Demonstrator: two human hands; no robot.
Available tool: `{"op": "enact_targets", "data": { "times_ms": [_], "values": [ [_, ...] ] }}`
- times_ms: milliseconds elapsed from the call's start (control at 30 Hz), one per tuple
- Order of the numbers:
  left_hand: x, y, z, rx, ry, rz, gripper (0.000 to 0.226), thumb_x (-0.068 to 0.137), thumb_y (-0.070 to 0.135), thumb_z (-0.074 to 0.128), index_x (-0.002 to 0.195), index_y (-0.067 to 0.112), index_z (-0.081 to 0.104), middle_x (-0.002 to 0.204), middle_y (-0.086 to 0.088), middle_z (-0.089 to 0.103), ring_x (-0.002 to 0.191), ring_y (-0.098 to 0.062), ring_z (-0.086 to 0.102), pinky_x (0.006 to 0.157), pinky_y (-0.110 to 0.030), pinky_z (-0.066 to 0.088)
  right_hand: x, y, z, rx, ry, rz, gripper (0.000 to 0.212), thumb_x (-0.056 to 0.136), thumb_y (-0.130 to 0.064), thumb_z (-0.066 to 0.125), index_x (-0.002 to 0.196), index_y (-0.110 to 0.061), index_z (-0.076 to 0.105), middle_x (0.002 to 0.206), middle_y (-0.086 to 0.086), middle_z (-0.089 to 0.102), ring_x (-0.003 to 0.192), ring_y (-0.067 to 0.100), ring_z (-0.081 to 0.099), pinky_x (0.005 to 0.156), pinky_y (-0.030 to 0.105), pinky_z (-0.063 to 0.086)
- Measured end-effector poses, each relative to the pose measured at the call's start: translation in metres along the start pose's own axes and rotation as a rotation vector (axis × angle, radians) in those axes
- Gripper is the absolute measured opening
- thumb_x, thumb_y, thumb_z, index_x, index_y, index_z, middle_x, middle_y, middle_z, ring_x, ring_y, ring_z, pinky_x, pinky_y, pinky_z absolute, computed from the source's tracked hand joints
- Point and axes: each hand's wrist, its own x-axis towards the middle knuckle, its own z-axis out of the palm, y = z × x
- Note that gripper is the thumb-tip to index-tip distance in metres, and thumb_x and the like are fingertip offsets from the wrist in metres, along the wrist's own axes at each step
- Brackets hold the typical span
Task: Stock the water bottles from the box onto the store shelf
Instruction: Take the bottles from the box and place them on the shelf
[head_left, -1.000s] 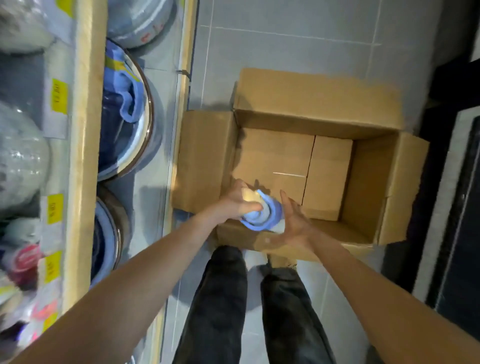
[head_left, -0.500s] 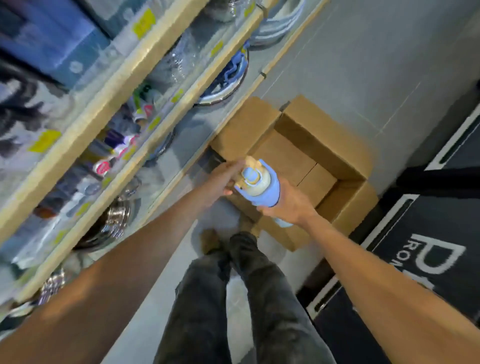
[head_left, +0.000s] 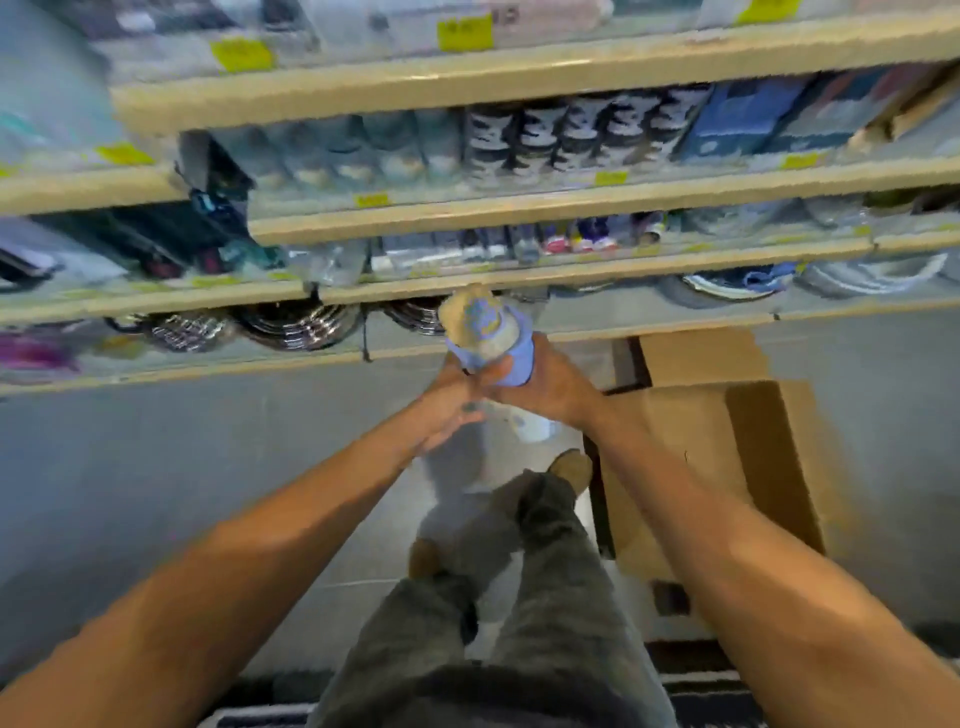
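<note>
A blue water bottle (head_left: 491, 338) with a cream lid is held upright in front of the store shelf (head_left: 519, 213). My right hand (head_left: 545, 384) wraps around its body from the right. My left hand (head_left: 452, 405) touches its lower part from the left, fingers partly spread. The bottle's bottom end shows below the hands. The cardboard box (head_left: 696, 457) stands open on the floor to the right, under my right arm; its inside is not visible from here.
Shelf tiers carry rows of bottles (head_left: 587, 135), small items and yellow price tags (head_left: 465, 34). The lowest tier holds metal pots (head_left: 296, 325) and plates (head_left: 727, 283). Grey tiled floor (head_left: 156, 467) lies to the left. My legs and shoes (head_left: 571, 465) are below.
The bottle has come up out of the box and toward the shelf. My view has turned from the box to face the shelves, with the box now at the right.
</note>
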Motion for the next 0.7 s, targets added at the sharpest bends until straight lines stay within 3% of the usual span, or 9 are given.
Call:
{"op": "enact_targets", "data": {
  "times_ms": [67,133,167,233,333,400,500,567,700],
  "values": [
    [-0.039,0.003,-0.046,-0.089,0.092,0.098,0.052,0.077,0.044,0.070,0.122,0.033,0.047,0.123,-0.002,0.064,0.088,-0.013,0.062,0.083,-0.036,0.050,0.012,-0.048,0.037,-0.049,-0.062,-0.110,0.085,0.080,0.003,0.072,0.141,-0.027,0.023,0.128,-0.008,0.047,0.104,-0.025,0.049,0.090,0.004,0.041],
    [-0.083,0.010,-0.091,-0.120,0.145,0.191,0.019,0.092,0.029,0.060,0.110,0.033,0.053,0.118,-0.002,0.066,0.084,-0.013,0.064,0.071,-0.026,0.055,0.021,-0.101,0.076,-0.090,-0.130,-0.151,0.077,0.079,-0.010,0.075,0.129,-0.054,0.037,0.128,-0.007,0.055,0.118,0.001,0.056,0.099,0.026,0.047],
    [-0.100,0.011,-0.110,-0.117,0.170,0.236,0.018,0.093,0.026,0.058,0.109,0.034,0.054,0.112,0.003,0.067,0.083,-0.011,0.066,0.064,-0.021,0.056,0.027,-0.120,0.092,-0.108,-0.170,-0.193,0.074,0.077,-0.017,0.076,0.122,-0.064,0.040,0.126,-0.009,0.057,0.120,0.014,0.057,0.099,0.035,0.048],
    [-0.143,0.012,-0.160,-0.155,0.223,0.318,0.032,0.090,0.031,0.061,0.120,0.035,0.051,0.114,0.008,0.066,0.086,-0.008,0.068,0.061,-0.022,0.056,0.035,-0.167,0.131,-0.135,-0.217,-0.269,0.067,0.076,-0.024,0.078,0.123,-0.057,0.045,0.127,-0.011,0.058,0.119,0.016,0.057,0.099,0.037,0.048],
    [-0.190,0.009,-0.224,-0.196,0.316,0.362,0.069,0.074,0.046,0.072,0.133,0.032,0.040,0.128,0.003,0.061,0.101,-0.018,0.065,0.074,-0.037,0.057,0.051,-0.224,0.180,-0.160,-0.304,-0.259,0.054,0.077,-0.011,0.078,0.114,-0.038,0.049,0.120,-0.011,0.059,0.111,0.010,0.057,0.094,0.022,0.049],
    [-0.214,0.012,-0.254,-0.185,0.372,0.370,0.079,0.070,0.050,0.071,0.138,0.031,0.035,0.131,0.001,0.058,0.106,-0.021,0.063,0.073,-0.035,0.055,0.065,-0.256,0.204,-0.187,-0.370,-0.308,0.054,0.078,-0.010,0.077,0.118,-0.035,0.049,0.121,-0.007,0.060,0.113,0.013,0.058,0.097,0.024,0.048],
    [-0.253,0.013,-0.322,-0.183,0.526,0.410,0.076,0.074,0.051,0.071,0.138,0.026,0.039,0.127,0.001,0.060,0.106,-0.022,0.062,0.073,-0.032,0.058,0.099,-0.313,0.264,-0.256,-0.462,-0.357,0.080,0.077,-0.020,0.079,0.143,-0.019,0.033,0.131,-0.010,0.052,0.122,0.008,0.052,0.102,0.022,0.044],
    [-0.269,0.009,-0.368,-0.160,0.611,0.411,0.090,0.062,0.064,0.073,0.137,0.027,0.039,0.123,-0.002,0.062,0.105,-0.024,0.064,0.081,-0.042,0.058,0.120,-0.350,0.303,-0.265,-0.543,-0.373,0.092,0.077,-0.021,0.080,0.148,-0.021,0.021,0.137,-0.011,0.047,0.126,0.005,0.048,0.108,0.027,0.039],
    [-0.299,-0.001,-0.457,-0.195,0.728,0.381,0.087,0.068,0.062,0.068,0.141,0.027,0.034,0.126,-0.003,0.060,0.093,-0.015,0.065,0.064,-0.031,0.056,0.167,-0.401,0.388,-0.262,-0.686,-0.397,0.059,0.083,-0.001,0.070,0.118,-0.038,0.041,0.120,-0.021,0.054,0.109,-0.012,0.054,0.107,0.021,0.039]
  ]
}}
